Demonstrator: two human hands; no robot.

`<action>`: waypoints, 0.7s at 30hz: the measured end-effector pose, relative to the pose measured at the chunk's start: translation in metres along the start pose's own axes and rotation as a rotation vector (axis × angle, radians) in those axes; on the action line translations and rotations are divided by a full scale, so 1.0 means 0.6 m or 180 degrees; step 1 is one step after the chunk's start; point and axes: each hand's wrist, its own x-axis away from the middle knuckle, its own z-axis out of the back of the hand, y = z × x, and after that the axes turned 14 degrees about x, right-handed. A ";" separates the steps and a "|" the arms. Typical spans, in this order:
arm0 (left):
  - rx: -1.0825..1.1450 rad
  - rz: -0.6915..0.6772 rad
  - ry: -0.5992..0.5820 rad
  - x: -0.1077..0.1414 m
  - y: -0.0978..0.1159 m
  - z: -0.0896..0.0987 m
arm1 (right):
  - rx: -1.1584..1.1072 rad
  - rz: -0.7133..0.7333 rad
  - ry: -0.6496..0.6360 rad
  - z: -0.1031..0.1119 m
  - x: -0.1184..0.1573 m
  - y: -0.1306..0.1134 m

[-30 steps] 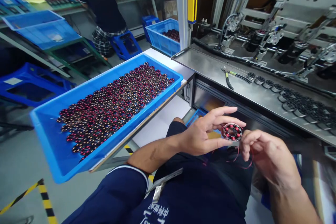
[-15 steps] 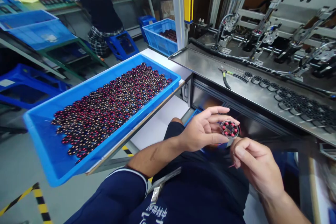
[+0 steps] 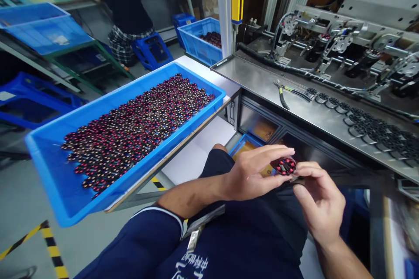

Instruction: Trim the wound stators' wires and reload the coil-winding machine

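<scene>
Over my lap, my left hand (image 3: 253, 172) holds a small round part with red coils (image 3: 286, 166) between its thumb and fingers. My right hand (image 3: 319, 198) is at the right side of that part, fingers bent and thumb apart from them; its fingertips reach the part's edge. Whether any thin wire lies between those fingertips is too small to tell. To the left, a long blue tray (image 3: 44, 161) bears many similar coil parts (image 3: 140, 126) in a dense layer.
Pliers (image 3: 283, 93) and rows of dark round parts (image 3: 369, 122) lie on the metal ledge (image 3: 253, 74) of a machine (image 3: 340, 45). Behind the tray are a blue crate (image 3: 193, 43), a blue stool (image 3: 152, 50) and a person (image 3: 114, 0) bending over a bench.
The coil part has tilted in my left hand. My right hand has risen beside it, its pinch now opened, with the thumb apart from the fingers. The view has shifted slightly.
</scene>
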 end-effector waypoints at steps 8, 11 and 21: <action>0.0459 0.0339 0.0086 -0.001 0.004 -0.002 | -0.0477 -0.0411 0.0373 -0.024 0.001 -0.009; 0.1722 0.1371 0.0279 0.001 -0.004 -0.004 | -0.0571 -0.0542 0.0498 -0.034 0.007 -0.003; 0.0010 -0.0280 0.0135 -0.005 -0.014 -0.004 | -0.0810 -0.0520 0.0082 -0.029 -0.004 -0.002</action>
